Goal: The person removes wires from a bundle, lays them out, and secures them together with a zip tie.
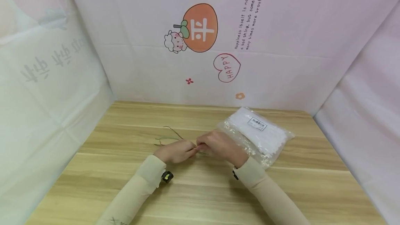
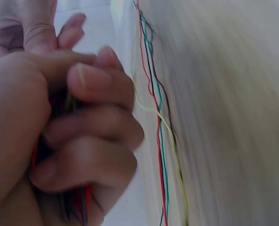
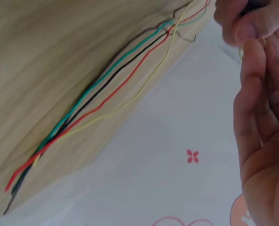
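My left hand (image 1: 175, 151) curls around a bundle of thin wires, whose red and dark strands (image 2: 83, 202) show below its fingers in the left wrist view. Right against it, my right hand (image 1: 220, 145) pinches a thin yellow wire (image 3: 241, 53) at the fingertips, mostly hidden between both hands. Loose wires (image 1: 170, 138) stick out to the left of the left hand over the table. In the right wrist view these are long strands: a red wire (image 3: 125, 81), a green wire (image 3: 101, 81), a black wire (image 3: 113, 69), a brown wire and another yellow one.
A clear plastic bag (image 1: 256, 133) of white items with a barcode label lies just beyond and right of the right hand. The wood-grain table (image 1: 200, 197) is bounded by a printed white cloth (image 1: 150, 72) at the back and white cloth at both sides.
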A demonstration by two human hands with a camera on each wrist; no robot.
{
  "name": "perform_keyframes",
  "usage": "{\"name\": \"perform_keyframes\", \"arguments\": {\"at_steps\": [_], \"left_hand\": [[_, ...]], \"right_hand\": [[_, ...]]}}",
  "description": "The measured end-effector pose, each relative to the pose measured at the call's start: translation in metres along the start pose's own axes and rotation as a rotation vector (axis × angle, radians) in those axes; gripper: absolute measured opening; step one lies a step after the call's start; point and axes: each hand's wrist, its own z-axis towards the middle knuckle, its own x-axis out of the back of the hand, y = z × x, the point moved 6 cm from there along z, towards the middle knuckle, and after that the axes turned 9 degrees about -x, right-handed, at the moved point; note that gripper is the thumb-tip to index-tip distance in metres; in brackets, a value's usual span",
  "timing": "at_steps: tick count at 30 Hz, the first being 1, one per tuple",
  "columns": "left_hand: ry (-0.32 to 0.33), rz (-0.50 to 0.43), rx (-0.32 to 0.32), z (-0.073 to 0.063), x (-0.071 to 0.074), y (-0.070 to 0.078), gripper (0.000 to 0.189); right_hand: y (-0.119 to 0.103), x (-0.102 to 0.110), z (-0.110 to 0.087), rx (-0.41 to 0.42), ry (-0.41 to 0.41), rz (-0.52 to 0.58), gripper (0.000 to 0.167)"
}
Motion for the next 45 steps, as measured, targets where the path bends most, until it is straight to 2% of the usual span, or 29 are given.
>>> {"name": "perform_keyframes", "arguments": {"at_steps": [5,7,12,17,19,25,28,31,33,37,45], "left_hand": [[0.012,0.033,0.005,-0.012,0.005,-0.007,0.044],[0.014,0.057,-0.004,-0.018,0.007,-0.011,0.043],[0.018,0.057,-0.045,-0.027,0.013,-0.017,0.044],[0.037,-0.013,0.011,-0.047,0.019,-0.032,0.042],[0.044,-0.025,0.006,-0.053,0.022,-0.035,0.042],[0.028,0.047,-0.118,-0.06,0.025,-0.033,0.041],[0.018,0.087,-0.082,-0.071,0.028,-0.039,0.036],[0.029,0.1,0.005,-0.085,0.033,-0.05,0.031],[0.046,0.094,0.04,-0.092,0.036,-0.055,0.029],[0.07,0.066,0.038,-0.091,0.038,-0.056,0.036],[0.125,0.057,0.062,-0.075,0.039,-0.048,0.039]], "right_hand": [[0.035,0.01,-0.013,-0.134,0.013,0.017,0.01],[0.046,0.016,-0.019,-0.157,0.023,0.017,0.012],[0.057,0.022,-0.028,-0.141,0.001,0.0,0.016],[0.069,0.021,-0.04,-0.166,0.008,0.006,0.027],[0.074,0.02,-0.043,-0.161,0.016,0.017,0.028],[0.083,0.022,-0.047,-0.158,0.01,0.006,0.026],[0.094,0.028,-0.054,-0.188,0.033,-0.036,0.026],[0.106,0.036,-0.063,-0.231,0.058,-0.075,0.03],[0.112,0.038,-0.067,-0.247,0.057,-0.083,0.031],[0.112,0.035,-0.068,-0.236,0.035,-0.071,0.027],[0.098,0.026,-0.06,-0.252,0.023,-0.037,0.018]]}}
